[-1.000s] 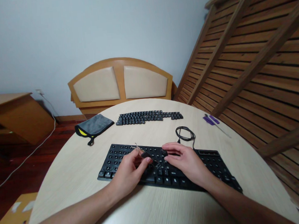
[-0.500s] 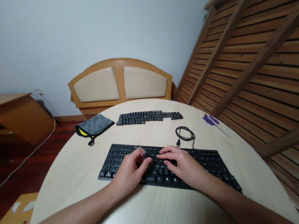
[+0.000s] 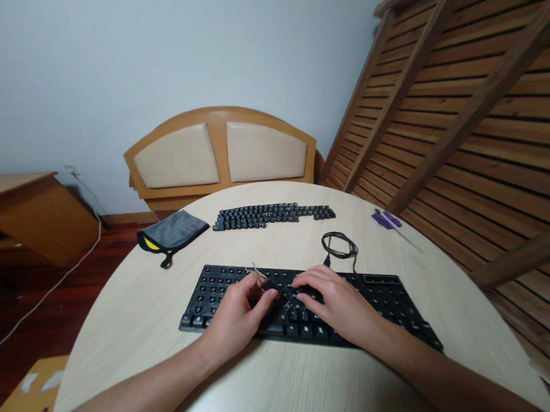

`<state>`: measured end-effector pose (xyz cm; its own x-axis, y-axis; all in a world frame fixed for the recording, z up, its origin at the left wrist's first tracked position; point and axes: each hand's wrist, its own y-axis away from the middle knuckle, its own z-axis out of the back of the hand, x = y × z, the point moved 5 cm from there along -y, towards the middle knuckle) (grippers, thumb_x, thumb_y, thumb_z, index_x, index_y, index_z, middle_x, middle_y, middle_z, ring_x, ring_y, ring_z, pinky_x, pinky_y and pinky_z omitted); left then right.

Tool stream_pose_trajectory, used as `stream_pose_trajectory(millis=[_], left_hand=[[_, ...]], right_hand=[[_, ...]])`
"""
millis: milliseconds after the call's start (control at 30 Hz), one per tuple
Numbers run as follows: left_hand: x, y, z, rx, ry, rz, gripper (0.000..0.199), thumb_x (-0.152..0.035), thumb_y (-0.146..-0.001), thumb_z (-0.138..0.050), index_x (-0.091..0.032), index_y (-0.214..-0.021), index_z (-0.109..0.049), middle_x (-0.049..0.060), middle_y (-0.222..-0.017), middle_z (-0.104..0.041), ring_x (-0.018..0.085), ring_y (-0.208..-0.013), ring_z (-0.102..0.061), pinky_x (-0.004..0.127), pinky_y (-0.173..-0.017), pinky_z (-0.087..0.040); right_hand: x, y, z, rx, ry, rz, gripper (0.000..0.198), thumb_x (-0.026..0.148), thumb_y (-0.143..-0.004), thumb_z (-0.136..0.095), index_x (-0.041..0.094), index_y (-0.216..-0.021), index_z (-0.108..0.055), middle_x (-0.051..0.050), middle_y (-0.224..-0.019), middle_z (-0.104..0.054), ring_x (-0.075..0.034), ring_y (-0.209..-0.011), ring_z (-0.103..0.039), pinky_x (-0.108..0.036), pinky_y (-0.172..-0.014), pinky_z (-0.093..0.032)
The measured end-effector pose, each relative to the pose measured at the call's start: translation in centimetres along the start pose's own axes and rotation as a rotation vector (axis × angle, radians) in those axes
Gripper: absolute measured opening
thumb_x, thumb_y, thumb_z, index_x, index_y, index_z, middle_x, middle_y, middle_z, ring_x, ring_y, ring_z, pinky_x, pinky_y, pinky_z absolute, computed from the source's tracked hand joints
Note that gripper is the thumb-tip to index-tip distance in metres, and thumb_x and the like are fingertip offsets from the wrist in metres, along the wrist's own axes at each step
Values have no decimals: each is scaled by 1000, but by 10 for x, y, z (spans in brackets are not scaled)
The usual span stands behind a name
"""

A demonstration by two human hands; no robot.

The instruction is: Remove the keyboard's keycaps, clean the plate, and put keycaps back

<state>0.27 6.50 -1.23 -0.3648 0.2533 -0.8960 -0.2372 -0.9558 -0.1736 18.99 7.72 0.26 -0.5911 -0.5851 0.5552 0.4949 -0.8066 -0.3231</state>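
Observation:
A black keyboard lies in front of me, with many key positions bare of their caps and a row of caps along its near edge. My left hand is closed on a keycap puller with a black handle. Thin metal prongs stick out above my fingers, and wire ends point down toward the middle of the keyboard. Over the keyboard, just right of those wires, my right hand is curved, thumb and forefinger apart. Nothing shows between its fingers. Its fingertips are close to the keys; whether they touch is unclear.
Removed keycaps stand in rows at the table's far side. A grey cloth with a yellow inside lies left of them. The coiled USB cable sits behind the keyboard. Purple pieces and a thin rod lie near the right edge.
My right fingers have shifted slightly to the right, and the thumb and forefinger have drawn a little closer. My left hand keeps the keycap puller in nearly the same place.

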Motion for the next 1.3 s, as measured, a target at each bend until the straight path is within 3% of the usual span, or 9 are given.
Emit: stream_pose_trajectory(millis=[267,500,667,800,933,1133,1300], left_hand=[[1,1,0,6,30,-3,20,-35,-95,-56,-17,-86,-59,3,-81,-65,17,-74,-58,31,-69,-47],[3,1,0,8,25,4,19,-34,-95,-56,-17,-87,-59,2,-80,-65,16,-73,-57,30,-68,-46],[2,0,-1,14,20,10,19,-34,-95,-56,-17,-86,-59,2,-80,-65,17,-73,-57,31,-68,-45],[5,-1,-2,14,0,27,20,-35,-96,-55,-17,-88,-59,3,-83,-66,18,-75,-58,32,-70,-45],[6,-1,-1,0,-44,32,23,-37,-96,-54,-17,-86,-58,3,-79,-65,18,-73,-58,32,-69,-45],[8,0,-2,-2,-56,15,26,-40,-97,-54,-17,-86,-59,4,-79,-65,19,-74,-58,32,-69,-45],[7,-1,-2,2,-63,26,23,-37,-95,-54,-18,-84,-56,2,-78,-63,18,-72,-56,31,-69,-43]], right_hand=[[1,1,-1,-18,27,26,22,21,-90,-67,24,-111,-73,-6,-100,-72,-22,-98,-64,-40,-88,-53],[-1,1,3,16,51,13,15,22,-85,-75,21,-100,-74,-6,-94,-73,-23,-97,-65,-38,-86,-53],[-6,-7,8,-15,96,-35,11,27,-85,-74,21,-94,-75,-4,-88,-75,-21,-84,-70,-34,-77,-54],[-18,-37,17,15,150,-126,13,29,-86,-73,21,-97,-76,-3,-83,-78,-20,-77,-72,-30,-72,-53],[-30,-85,21,52,293,-167,16,28,-88,-71,21,-100,-77,-4,-89,-79,-21,-84,-73,-28,-76,-51],[-42,-146,2,78,441,-215,23,23,-90,-63,19,-108,-76,-10,-104,-77,-24,-100,-70,-30,-89,-48],[-56,-167,-19,75,509,-297,28,17,-91,-56,13,-111,-74,-19,-112,-74,-27,-106,-68,-34,-92,-48]])
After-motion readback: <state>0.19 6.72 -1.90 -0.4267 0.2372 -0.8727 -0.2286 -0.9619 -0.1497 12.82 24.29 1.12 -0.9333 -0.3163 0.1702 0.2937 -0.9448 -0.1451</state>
